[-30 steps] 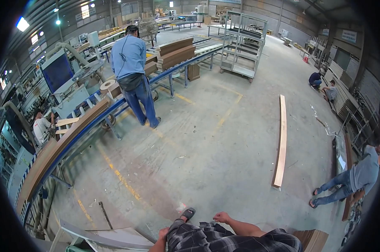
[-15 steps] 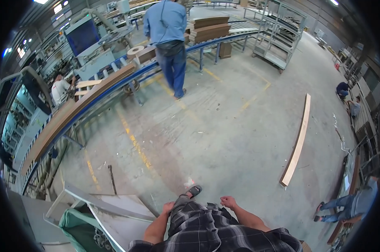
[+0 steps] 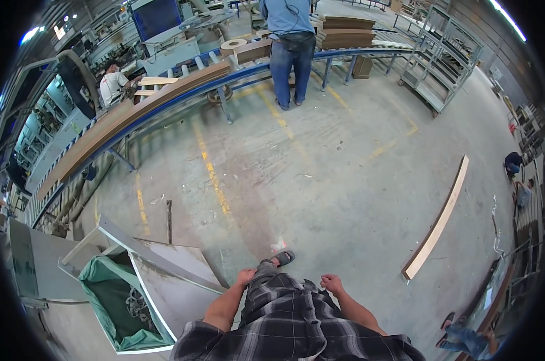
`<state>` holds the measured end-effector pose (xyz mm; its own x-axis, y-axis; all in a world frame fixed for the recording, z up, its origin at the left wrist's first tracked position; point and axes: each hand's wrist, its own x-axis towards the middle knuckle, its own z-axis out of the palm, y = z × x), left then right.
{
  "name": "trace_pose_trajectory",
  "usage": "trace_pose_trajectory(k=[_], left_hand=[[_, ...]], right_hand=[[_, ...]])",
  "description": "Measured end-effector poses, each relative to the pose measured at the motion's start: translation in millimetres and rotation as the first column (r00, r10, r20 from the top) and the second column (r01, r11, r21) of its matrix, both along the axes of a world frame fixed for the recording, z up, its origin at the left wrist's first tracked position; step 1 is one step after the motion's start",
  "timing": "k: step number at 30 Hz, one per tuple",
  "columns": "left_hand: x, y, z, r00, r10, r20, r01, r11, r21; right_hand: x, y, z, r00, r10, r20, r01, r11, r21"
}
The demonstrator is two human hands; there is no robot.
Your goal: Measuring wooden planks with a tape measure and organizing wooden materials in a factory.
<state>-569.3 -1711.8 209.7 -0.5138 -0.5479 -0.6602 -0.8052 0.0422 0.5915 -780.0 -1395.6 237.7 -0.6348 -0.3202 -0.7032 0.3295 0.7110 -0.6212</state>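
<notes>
My left hand [image 3: 246, 277] hangs beside my left thigh with its fingers curled in; nothing shows in it. On the other side of my dark plaid shirt [image 3: 284, 316], my right hand [image 3: 331, 283] is loosely closed, with no object visible in its fingers. Nearest my left arm is a white-edged board panel [image 3: 182, 259], apart from the hand. Beside it stands a bin lined with green cloth [image 3: 107, 319], with grey tangled stuff inside. My sandalled foot [image 3: 283, 258] is on the concrete floor ahead.
A long pale wooden plank [image 3: 438, 225] lies at right. Far left, a blue roller conveyor [image 3: 182, 99] carries brown boards; a person in blue [image 3: 290, 54] stands there. A metal rack trolley [image 3: 438, 63] stands far right. Another person [image 3: 465, 343] is near right. A dark rod [image 3: 169, 222] lies left.
My view has swung left, so the conveyor, trolley and plank sit farther right in it. More of the green-lined bin shows. The blue-clothed person's legs have changed stance. My hands stay low and loosely closed.
</notes>
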Motion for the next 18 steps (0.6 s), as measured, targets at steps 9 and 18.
trace_pose_trajectory(k=[9,18], left_hand=[[3,-3,-17,0.994,-0.104,-0.026,0.103,0.993,-0.054],[2,-6,-19,0.986,-0.143,-0.083,0.133,0.985,-0.109]], right_hand=[[2,0,4,1.0,-0.01,-0.003,0.01,1.0,0.022],[2,-3,13,1.0,-0.016,-0.025,0.017,0.999,0.033]])
